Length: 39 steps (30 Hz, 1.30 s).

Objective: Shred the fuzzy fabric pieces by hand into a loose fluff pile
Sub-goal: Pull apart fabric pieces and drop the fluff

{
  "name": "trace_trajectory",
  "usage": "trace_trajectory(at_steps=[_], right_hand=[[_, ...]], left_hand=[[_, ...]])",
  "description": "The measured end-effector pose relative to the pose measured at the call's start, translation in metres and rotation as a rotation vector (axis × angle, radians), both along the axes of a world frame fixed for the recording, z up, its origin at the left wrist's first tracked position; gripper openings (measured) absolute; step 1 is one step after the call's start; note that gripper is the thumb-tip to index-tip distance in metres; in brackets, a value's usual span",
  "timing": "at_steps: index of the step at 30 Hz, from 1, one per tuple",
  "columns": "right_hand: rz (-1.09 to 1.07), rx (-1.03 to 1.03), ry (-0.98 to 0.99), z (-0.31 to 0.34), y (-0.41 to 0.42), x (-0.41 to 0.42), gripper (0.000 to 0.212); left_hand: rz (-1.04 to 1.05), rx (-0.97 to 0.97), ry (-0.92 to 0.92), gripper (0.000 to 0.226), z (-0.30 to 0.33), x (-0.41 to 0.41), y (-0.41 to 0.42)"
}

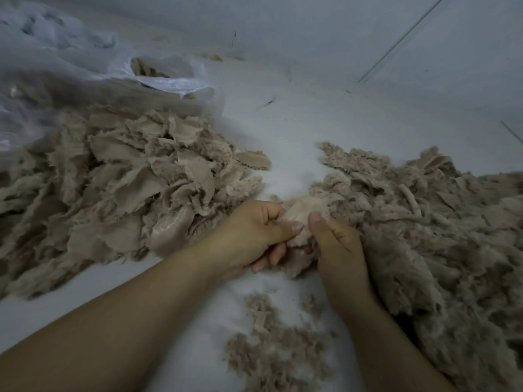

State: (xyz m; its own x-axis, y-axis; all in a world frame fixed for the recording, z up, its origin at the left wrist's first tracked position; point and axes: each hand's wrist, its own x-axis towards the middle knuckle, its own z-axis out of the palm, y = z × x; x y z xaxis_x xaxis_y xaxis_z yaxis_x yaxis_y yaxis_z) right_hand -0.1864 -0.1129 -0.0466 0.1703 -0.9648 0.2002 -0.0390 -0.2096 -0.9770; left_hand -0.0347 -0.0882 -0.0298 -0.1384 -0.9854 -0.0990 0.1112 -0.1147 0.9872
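1. Both thumbs press down on one fuzzy fabric piece (297, 222), the tips almost meeting on its pale backing. The left hand (252, 236) has its fingers curled under and around the piece's near-left edge; the right hand (336, 250) pinches the piece between thumb and curled fingers at its right edge.
2. The piece lies directly between the two hands, with the part beyond the thumbs reaching toward 12 o'clock and a fuzzy tail hanging toward 6 o'clock under the palms. Its long axis seems to run roughly 12 to 6, though the lower part is hidden by the fingers.
3. Neither hand is clearly nearer; the grips sit side by side at 9 and 3 o'clock of the piece. A tear, I judge, would call for the hands to part along that 9-to-3 line, splitting the piece down its length.
4. At 3 to 5 o'clock of the right hand, touching the wrist, spreads the fluff pile (424, 236), stringy and loose.
5. At 9 to 11 o'clock of the left hand lies the heap of unshredded pieces (127, 179), flat scraps showing smooth backing.
6. At 6 o'clock, between the forearms, a small scatter of fluff (271, 349) lies on the white surface (297, 114).
7. At 11 o'clock, beyond the heap, sits a clear plastic bag (158, 77).
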Motion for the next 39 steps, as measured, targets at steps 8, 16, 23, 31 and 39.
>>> trace_trajectory(at_steps=[8,16,23,31,39], right_hand=[[-0.078,0.103,-0.010,-0.003,-0.003,-0.001,0.052],[-0.024,0.032,-0.041,-0.002,-0.003,-0.001,0.019],[-0.068,0.077,-0.172,0.000,-0.004,-0.003,0.032],[0.056,-0.084,0.104,-0.001,-0.002,-0.001,0.010],[0.001,-0.215,0.266,-0.007,-0.007,-0.002,0.029]], left_hand=[[0.077,0.049,0.269,0.032,0.000,0.007,-0.004],[0.478,-0.244,0.066,0.032,0.005,0.008,-0.012],[0.155,-0.388,-0.642,0.011,-0.009,0.000,-0.006],[0.219,-0.327,-0.236,0.028,-0.006,-0.008,-0.005],[0.368,-0.383,-0.087,0.026,-0.003,-0.007,-0.001]])
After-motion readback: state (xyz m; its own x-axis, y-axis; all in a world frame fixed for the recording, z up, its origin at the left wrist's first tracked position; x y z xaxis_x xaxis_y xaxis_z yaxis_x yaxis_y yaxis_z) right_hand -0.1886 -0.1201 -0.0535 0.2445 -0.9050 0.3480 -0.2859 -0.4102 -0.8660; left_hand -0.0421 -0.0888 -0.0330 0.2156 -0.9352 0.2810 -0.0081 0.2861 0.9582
